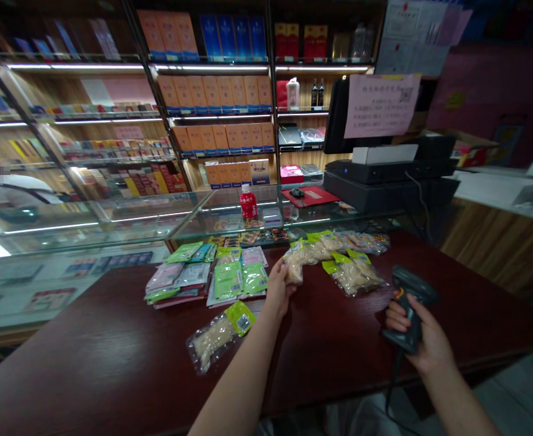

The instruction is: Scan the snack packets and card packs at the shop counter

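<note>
The left hand (279,286) grasps a clear packet (295,266); at four o'clock from it, the right hand (423,345) grips a handheld scanner (408,306). Work looks partway: a lone packet (216,336) sits apart at eight o'clock, stacked pouches (194,274) at nine, while other packets (355,275) lie unheld on the surface (89,345) between two and three.

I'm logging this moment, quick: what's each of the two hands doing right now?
Left hand: closed on a packet.
Right hand: closed around the scanner, holding it by the handle.
</note>
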